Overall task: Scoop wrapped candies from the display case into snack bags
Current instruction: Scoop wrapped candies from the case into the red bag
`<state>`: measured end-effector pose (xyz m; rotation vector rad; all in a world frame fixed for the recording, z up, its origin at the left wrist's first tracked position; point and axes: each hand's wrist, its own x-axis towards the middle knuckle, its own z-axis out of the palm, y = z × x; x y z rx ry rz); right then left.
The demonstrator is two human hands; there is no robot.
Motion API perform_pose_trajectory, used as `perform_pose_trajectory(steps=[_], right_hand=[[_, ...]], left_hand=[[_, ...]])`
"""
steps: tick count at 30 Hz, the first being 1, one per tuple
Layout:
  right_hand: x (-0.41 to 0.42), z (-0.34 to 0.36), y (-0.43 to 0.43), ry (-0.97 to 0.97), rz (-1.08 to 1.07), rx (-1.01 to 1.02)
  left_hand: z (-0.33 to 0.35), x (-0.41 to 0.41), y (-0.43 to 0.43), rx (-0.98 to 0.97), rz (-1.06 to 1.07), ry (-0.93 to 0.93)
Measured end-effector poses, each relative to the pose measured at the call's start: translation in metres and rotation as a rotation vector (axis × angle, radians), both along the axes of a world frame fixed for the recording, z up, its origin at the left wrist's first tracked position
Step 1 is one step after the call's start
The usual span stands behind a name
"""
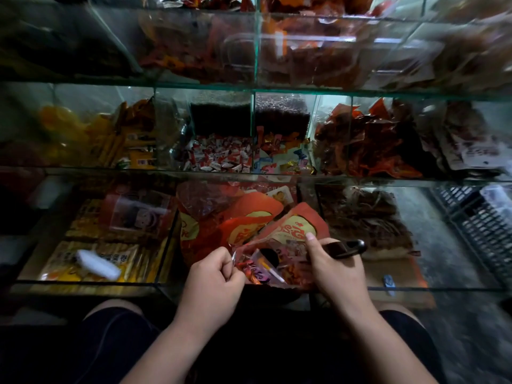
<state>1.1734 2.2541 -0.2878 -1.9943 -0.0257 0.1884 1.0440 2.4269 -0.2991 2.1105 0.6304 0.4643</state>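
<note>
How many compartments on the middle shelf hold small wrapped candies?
2. White-and-red candies fill the centre one; mixed colourful candies fill the one just to its right. Glare and darkness elsewhere on that shelf may hide more.

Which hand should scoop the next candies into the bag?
Probably the right hand: it grips the dark scoop handle beside the snack bag, while the left hand pinches that bag's edge.

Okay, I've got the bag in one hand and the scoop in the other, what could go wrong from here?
The left hand only pinches one edge of the snack bag; if that slips, the mouth may collapse and the wrapped candies inside could spill.
The right hand grips the scoop right against the bag, so moving the scoop might drag the bag along.
</note>
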Motion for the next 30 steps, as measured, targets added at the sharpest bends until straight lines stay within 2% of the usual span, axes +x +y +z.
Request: perform_pose_trajectory(steps=[3, 5, 8, 10, 12, 14, 15, 16, 19, 21, 25, 30], right_hand=[[0.009, 0.003, -0.011, 0.1, -0.156, 0.159], [0.01, 0.005, -0.019, 0.233, -0.173, 0.325], [0.007, 0.007, -0.029, 0.3, -0.17, 0.405], [0.004, 0.012, -0.033, 0.315, -0.178, 0.484], [0.003, 0.018, -0.036, 0.333, -0.149, 0.523], [0.004, 0.026, -0.036, 0.379, -0.096, 0.535], [0.005, 0.029, -0.036, 0.407, -0.078, 0.545], [0.005, 0.032, -0.035, 0.43, -0.071, 0.55], [0.004, 0.037, -0.038, 0.424, -0.097, 0.571], [0.004, 0.039, -0.044, 0.395, -0.124, 0.583], [0.001, 0.051, -0.055, 0.358, -0.108, 0.617], [-0.007, 0.072, -0.058, 0.313, -0.036, 0.639]], left_hand=[[0.0, 0.0, 0.001, -0.009, 0.007, 0.012], [0.001, -0.001, 0.002, -0.007, 0.02, 0.017], [0.005, -0.001, 0.001, 0.027, 0.059, 0.028], [0.016, 0.002, -0.003, 0.134, 0.058, -0.042], [0.031, 0.01, -0.012, 0.258, -0.018, -0.19], [0.043, 0.022, -0.025, 0.287, -0.122, -0.283], [0.045, 0.03, -0.031, 0.25, -0.172, -0.242], [0.046, 0.037, -0.035, 0.21, -0.212, -0.122], [0.031, 0.053, -0.038, 0.269, -0.261, 0.365], [0.02, 0.058, -0.035, 0.26, -0.267, 0.515], [0.0, 0.06, -0.033, 0.186, -0.339, 0.614], [-0.009, 0.052, -0.041, 0.203, -0.273, 0.492]])
